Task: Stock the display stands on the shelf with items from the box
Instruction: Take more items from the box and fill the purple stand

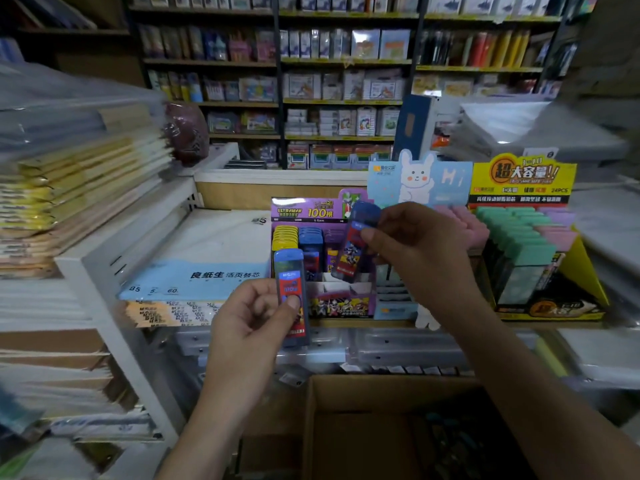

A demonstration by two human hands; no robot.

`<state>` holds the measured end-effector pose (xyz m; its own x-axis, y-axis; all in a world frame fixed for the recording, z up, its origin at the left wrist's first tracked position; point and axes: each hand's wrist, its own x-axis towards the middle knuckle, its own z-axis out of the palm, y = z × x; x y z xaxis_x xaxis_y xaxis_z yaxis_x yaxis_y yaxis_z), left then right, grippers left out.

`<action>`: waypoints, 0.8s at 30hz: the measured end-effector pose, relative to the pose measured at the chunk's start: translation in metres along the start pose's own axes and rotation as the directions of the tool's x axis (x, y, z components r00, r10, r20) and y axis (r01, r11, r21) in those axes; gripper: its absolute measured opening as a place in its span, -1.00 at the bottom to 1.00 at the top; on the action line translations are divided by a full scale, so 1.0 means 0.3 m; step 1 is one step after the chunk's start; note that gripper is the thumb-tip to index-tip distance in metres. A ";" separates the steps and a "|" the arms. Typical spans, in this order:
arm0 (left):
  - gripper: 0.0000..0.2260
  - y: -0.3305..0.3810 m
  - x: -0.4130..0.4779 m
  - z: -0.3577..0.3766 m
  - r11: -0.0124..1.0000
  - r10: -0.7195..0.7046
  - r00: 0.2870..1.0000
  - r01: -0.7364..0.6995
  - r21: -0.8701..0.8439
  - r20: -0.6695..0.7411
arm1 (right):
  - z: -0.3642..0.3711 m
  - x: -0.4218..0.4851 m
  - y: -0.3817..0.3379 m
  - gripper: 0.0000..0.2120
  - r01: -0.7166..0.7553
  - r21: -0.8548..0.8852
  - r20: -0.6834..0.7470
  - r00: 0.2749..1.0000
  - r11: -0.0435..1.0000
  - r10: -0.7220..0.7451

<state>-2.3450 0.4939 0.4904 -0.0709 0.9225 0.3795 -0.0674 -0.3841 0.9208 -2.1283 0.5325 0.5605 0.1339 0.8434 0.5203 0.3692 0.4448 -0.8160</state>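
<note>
The person is standing at the shelf [346, 323] with one refill case in each hand, so the stocking is looking partly done rather than finished. The left hand [249, 317] is holding a blue-capped case [290, 271] upright just in front of the purple display stand [304, 211], its fingers curling round the lower half and the thumb pressing on the label. The right hand [419, 244] is pinching a second case [355, 244] by its upper end, fingers closed on it. It is holding the case tilted over the right side of the same stand, not yet seated in a slot. In the stand, a row of yellow-capped cases [284, 235] and a row of blue ones [311, 237] are already sitting at the back. The front compartments [332, 289] are showing bare white dividers, which I am taking as space waiting to be filled. The yellow stand [519, 178] to the right is looking full of green and pink cases. The rabbit stand [415, 178] between the two is mostly hiding behind the right hand, so its fill cannot be told. Below the shelf the cardboard box [346, 393] is lying open, its dark contents too dim to count, so how much is remaining is unclear.
</note>
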 end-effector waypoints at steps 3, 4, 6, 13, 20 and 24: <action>-0.93 0.003 0.023 -0.007 1.000 0.006 1.000 -0.006 0.007 -0.019 | 0.024 0.032 0.005 -0.88 0.011 -0.069 0.002 1.000 0.998 -0.011; -0.94 0.004 0.028 -0.009 1.000 0.006 1.000 -0.006 0.009 -0.021 | 0.029 0.039 0.007 -0.87 0.011 -0.085 -0.001 1.000 0.996 -0.011; -0.95 0.005 0.039 -0.013 1.000 0.004 1.000 -0.004 0.003 -0.020 | 0.038 0.050 0.009 -0.87 0.008 -0.103 -0.008 1.000 0.995 -0.009; -0.95 0.009 0.062 -0.019 1.000 0.012 0.999 -0.012 0.023 -0.033 | 0.047 0.065 0.008 -0.89 0.008 -0.159 0.012 1.000 0.987 -0.006; -0.95 0.025 0.064 -0.024 1.000 0.005 0.999 -0.005 0.023 -0.039 | 0.050 0.039 -0.014 -0.76 0.094 -0.143 0.059 0.995 0.985 -0.086; -0.95 0.032 0.062 -0.028 1.000 0.012 0.999 -0.011 0.018 -0.042 | 0.084 0.030 -0.015 -0.83 0.075 -0.084 0.083 0.994 0.994 -0.068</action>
<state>-2.3553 0.5070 0.5055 -0.1137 0.9153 0.3864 -0.0490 -0.3936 0.9180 -2.1520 0.5458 0.5626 0.0321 0.8334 0.5517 0.4540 0.4796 -0.7510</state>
